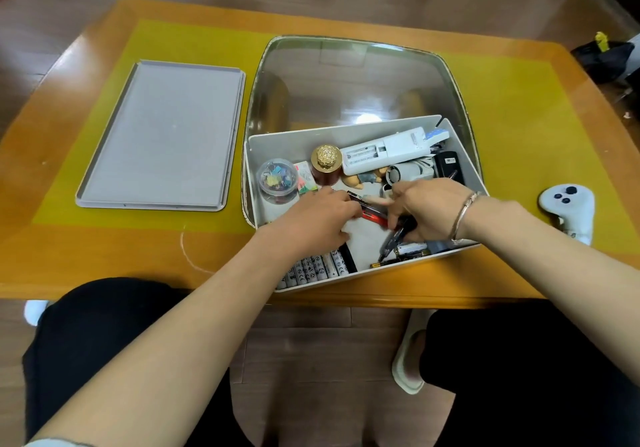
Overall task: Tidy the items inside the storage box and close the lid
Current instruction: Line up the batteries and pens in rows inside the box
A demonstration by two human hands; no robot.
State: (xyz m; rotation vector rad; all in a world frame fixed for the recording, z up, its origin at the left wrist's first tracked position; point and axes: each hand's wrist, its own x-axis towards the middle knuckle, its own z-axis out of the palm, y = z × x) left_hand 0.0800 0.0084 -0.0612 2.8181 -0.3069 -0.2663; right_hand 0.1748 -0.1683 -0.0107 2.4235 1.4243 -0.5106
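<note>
White storage box [467, 166], uncovered, at the table's [86, 256] near edge, right of centre; its grey lid [162, 135] lies flat on the table to the left, apart from the box. Both hands reach inside: left hand [315, 221] with fingers curled over a red-and-black pen [372, 216], right hand [433, 209] gripping a dark pen [394, 239]. White batteries [311, 270] line the box's near wall.

White game controller [568, 208] on yellow-matted wooden table [519, 284]
</note>
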